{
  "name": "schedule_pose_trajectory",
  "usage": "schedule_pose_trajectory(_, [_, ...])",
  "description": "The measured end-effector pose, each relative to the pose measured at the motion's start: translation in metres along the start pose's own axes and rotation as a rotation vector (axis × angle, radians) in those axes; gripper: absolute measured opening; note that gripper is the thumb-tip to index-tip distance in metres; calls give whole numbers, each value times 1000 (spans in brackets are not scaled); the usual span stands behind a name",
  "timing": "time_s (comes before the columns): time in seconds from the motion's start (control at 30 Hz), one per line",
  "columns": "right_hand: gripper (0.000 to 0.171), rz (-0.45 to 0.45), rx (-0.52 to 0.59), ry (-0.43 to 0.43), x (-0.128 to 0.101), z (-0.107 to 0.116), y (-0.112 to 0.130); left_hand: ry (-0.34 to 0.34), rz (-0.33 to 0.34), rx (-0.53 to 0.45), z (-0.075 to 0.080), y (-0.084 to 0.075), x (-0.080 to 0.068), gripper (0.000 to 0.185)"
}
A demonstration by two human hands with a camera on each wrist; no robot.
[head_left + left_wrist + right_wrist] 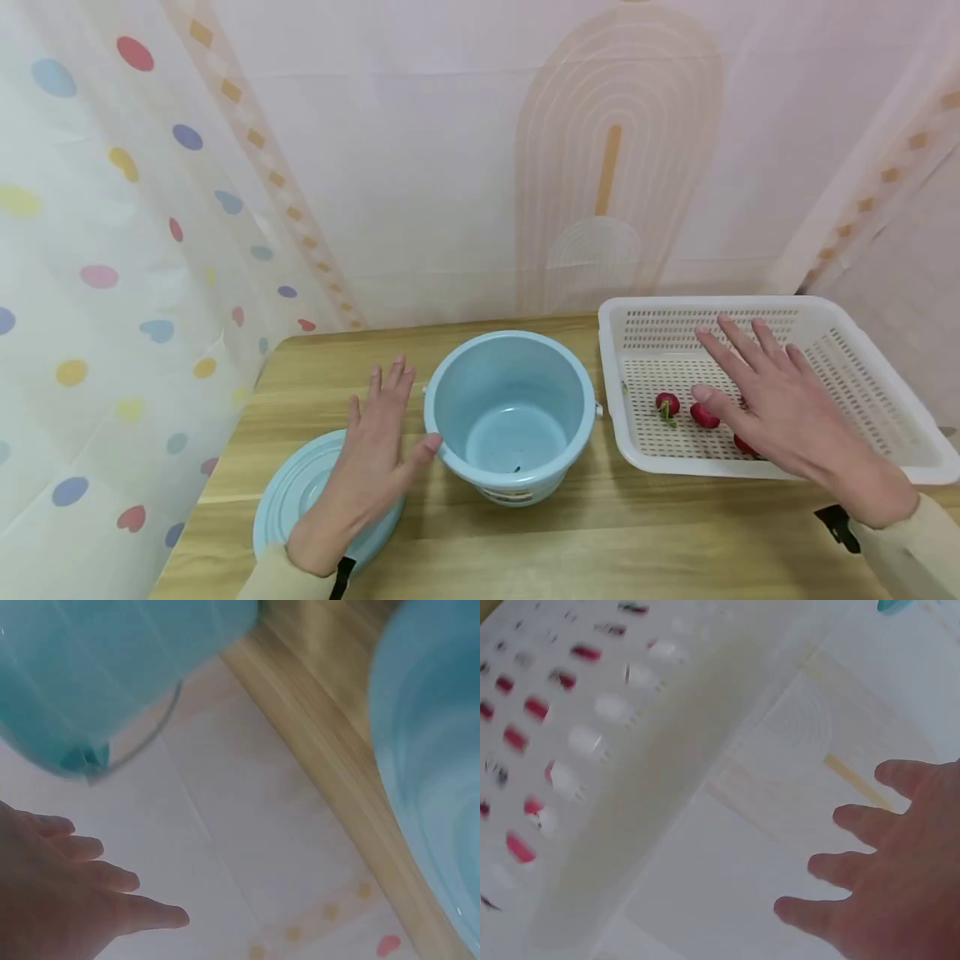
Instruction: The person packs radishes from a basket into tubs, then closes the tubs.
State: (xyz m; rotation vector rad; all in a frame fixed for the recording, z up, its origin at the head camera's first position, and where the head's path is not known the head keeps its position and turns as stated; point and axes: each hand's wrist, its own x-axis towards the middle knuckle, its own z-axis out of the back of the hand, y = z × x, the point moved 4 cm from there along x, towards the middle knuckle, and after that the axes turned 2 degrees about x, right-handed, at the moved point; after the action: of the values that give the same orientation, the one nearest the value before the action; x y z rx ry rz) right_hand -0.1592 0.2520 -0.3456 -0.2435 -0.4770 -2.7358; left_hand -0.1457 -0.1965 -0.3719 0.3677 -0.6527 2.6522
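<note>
Small red radishes sit in the white perforated plastic basket [855,367] on the right of the wooden table [585,533]: one with a green stem [667,405] lies on the basket floor, another [703,415] just beside it, and a third [744,444] peeks out from under the palm nearer the front wall. They are round, glossy and deep red, and in the right wrist view they show only as red smears through the basket's slots.

The right hand [780,400] hangs over the basket, fingers spread and nearly straight, nothing in it; the thumb reaches down close to the middle radish, though whether it touches cannot be told.

The left hand [371,467] is flat and open too, fingers straight and pointing away, gripping nothing. Its thumb tip sits right at the rim of the pale blue round plastic bucket [457,392], seemingly touching. The heel of that hand lies over the pale blue round plastic lid [281,500], which rests flat on the table to the bucket's left.

The bucket stands upright mid-table, between lid and basket, close to the basket wall; inside, only a tiny dark speck on its floor. The left wrist view gives blurred blue plastic on both sides and the open fingers [112,877] below.
</note>
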Motion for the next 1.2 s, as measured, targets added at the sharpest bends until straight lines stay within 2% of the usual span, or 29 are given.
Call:
schedule_pose_trajectory(0.13, [70,69,26,-26,5,5,-4,7,-25,12,-6,-8,2,89])
schedule_pose_trajectory(0.27, [66,116,106,2,11,8,-8,-9,-33,24,-9,-12,4,92])
schedule_pose_trajectory(0.43, [63,132,184,64,19,13,-17,-6,-39,23,-12,-14,6,92])
schedule_pose_trajectory(0.63, [59,102,257,128,28,22,-26,1,-47,30,-17,-16,7,86])
schedule_pose_trajectory(0.97, [57,110,242,131,41,36,-31,-19,-40,83,-19,-22,7,82])
schedule_pose_trajectory(1.2, [55,119,247,142,52,34,-33,-22,-24,86,-18,-21,7,81])
